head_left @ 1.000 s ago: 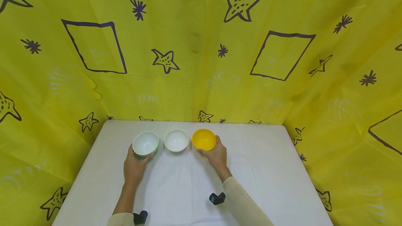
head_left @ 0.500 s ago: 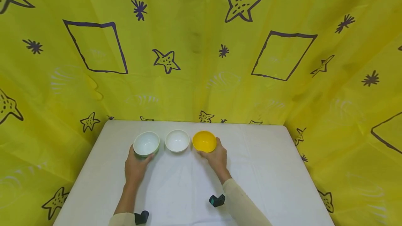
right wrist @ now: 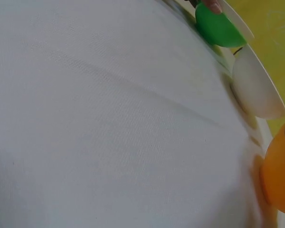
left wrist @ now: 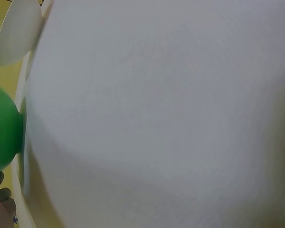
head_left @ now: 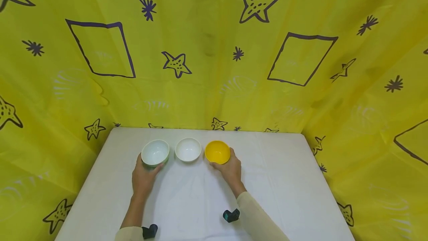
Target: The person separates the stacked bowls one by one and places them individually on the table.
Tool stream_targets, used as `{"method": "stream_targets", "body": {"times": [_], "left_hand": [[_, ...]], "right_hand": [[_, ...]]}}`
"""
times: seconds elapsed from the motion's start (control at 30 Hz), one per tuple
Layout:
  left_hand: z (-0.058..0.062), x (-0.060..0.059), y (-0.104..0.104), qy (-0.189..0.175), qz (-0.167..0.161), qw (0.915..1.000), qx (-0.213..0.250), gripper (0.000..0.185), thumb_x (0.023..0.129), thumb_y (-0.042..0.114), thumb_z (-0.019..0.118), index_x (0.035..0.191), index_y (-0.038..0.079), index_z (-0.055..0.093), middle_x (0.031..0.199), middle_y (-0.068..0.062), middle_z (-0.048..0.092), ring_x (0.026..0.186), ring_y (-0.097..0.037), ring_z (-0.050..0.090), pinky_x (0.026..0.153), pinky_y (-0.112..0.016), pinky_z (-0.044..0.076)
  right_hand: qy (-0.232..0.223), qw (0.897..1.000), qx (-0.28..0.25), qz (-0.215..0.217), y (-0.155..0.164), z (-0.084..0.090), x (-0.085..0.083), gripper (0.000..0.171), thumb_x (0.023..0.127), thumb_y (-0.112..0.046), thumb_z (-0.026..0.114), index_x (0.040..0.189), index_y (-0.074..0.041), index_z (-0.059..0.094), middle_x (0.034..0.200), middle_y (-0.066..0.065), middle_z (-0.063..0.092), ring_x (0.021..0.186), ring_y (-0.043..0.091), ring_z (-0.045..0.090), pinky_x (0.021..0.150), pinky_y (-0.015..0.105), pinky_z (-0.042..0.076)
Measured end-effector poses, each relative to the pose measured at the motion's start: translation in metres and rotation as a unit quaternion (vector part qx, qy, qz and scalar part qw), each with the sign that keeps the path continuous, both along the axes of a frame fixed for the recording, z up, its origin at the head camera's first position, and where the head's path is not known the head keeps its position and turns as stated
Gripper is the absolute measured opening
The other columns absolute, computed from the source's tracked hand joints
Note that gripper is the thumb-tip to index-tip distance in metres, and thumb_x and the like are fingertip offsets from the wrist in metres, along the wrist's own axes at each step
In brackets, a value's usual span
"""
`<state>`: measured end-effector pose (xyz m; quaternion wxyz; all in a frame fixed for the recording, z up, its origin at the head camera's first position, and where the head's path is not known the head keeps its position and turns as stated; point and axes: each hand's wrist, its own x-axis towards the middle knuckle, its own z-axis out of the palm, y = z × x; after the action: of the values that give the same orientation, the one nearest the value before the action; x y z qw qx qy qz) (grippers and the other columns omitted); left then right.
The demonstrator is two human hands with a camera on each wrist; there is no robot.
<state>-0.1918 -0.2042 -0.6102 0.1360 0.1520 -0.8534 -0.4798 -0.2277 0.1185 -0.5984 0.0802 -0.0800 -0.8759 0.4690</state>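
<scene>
Three bowls stand in a row near the far edge of the white table. On the left, my left hand [head_left: 144, 177] grips a bowl that is green outside and pale inside [head_left: 155, 152], thumb on its near side. That green bowl [left wrist: 4, 130] looks level, its base at or close to the cloth. A white bowl [head_left: 188, 150] sits in the middle, untouched by either hand. To its right, my right hand [head_left: 230, 166] holds a yellow bowl [head_left: 217, 152], thumb at the front and fingers along the right side. In the right wrist view the yellow bowl [right wrist: 279, 175] looks orange.
A white cloth [head_left: 187, 203] with faint creases covers the table [head_left: 274, 181]. Yellow sheeting [head_left: 207, 84] printed with stars and shells surrounds its back and sides. Small black devices [head_left: 231, 215] are worn on both wrists. Narrow gaps separate the bowls.
The yellow bowl has come slightly nearer to me, held in my right hand, and now lines up more with the others. My left hand and the green bowl stay almost still.
</scene>
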Motion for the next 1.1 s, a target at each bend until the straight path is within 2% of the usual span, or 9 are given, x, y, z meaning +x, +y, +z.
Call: {"method": "stream_targets", "body": {"times": [0.33, 0.6, 0.77, 0.93, 1.1], "left_hand": [[-0.002, 0.001, 0.001, -0.013, 0.003, 0.9999, 0.007, 0.1, 0.084, 0.024, 0.092, 0.161, 0.001, 0.033, 0.158, -0.029, 0.044, 0.147, -0.049, 0.038, 0.118, -0.065, 0.03], [0.002, 0.001, 0.001, -0.01, -0.001, 0.9999, 0.002, 0.099, 0.084, 0.024, 0.092, 0.16, 0.001, 0.034, 0.157, -0.029, 0.044, 0.146, -0.049, 0.039, 0.117, -0.065, 0.031], [0.003, 0.001, 0.002, -0.01, -0.002, 0.9999, 0.001, 0.098, 0.084, 0.024, 0.092, 0.16, 0.001, 0.034, 0.157, -0.03, 0.045, 0.146, -0.049, 0.04, 0.117, -0.064, 0.031], [0.003, 0.001, 0.001, -0.01, -0.001, 0.9999, 0.004, 0.099, 0.084, 0.024, 0.092, 0.16, 0.001, 0.034, 0.156, -0.03, 0.045, 0.145, -0.05, 0.04, 0.117, -0.065, 0.031], [0.002, 0.001, 0.002, -0.011, 0.002, 0.9999, 0.002, 0.099, 0.084, 0.024, 0.092, 0.16, 0.001, 0.034, 0.156, -0.03, 0.045, 0.145, -0.05, 0.04, 0.117, -0.065, 0.031]], "right_hand": [[-0.016, 1.0, 0.013, -0.011, -0.002, -0.002, -0.003, 0.11, 0.072, -0.03, 0.1, 0.156, 0.006, 0.039, 0.15, 0.026, 0.055, 0.136, 0.04, 0.056, 0.114, 0.054, 0.043], [-0.018, 1.0, 0.013, -0.006, -0.002, -0.002, -0.002, 0.114, 0.072, -0.033, 0.1, 0.158, 0.005, 0.036, 0.154, 0.027, 0.05, 0.139, 0.042, 0.053, 0.114, 0.055, 0.042], [-0.018, 1.0, 0.002, -0.004, -0.001, 0.007, 0.0, 0.125, 0.072, -0.039, 0.098, 0.163, 0.005, 0.025, 0.163, 0.028, 0.036, 0.148, 0.044, 0.04, 0.119, 0.057, 0.034], [-0.005, 1.0, 0.013, -0.001, -0.009, 0.019, -0.005, 0.127, 0.073, -0.045, 0.096, 0.165, 0.0, 0.021, 0.169, 0.025, 0.025, 0.154, 0.044, 0.028, 0.122, 0.059, 0.027], [0.022, 0.999, 0.033, 0.034, -0.029, 0.035, -0.014, 0.127, 0.075, -0.049, 0.095, 0.166, -0.002, 0.021, 0.171, 0.021, 0.024, 0.156, 0.042, 0.024, 0.123, 0.058, 0.024]]}}
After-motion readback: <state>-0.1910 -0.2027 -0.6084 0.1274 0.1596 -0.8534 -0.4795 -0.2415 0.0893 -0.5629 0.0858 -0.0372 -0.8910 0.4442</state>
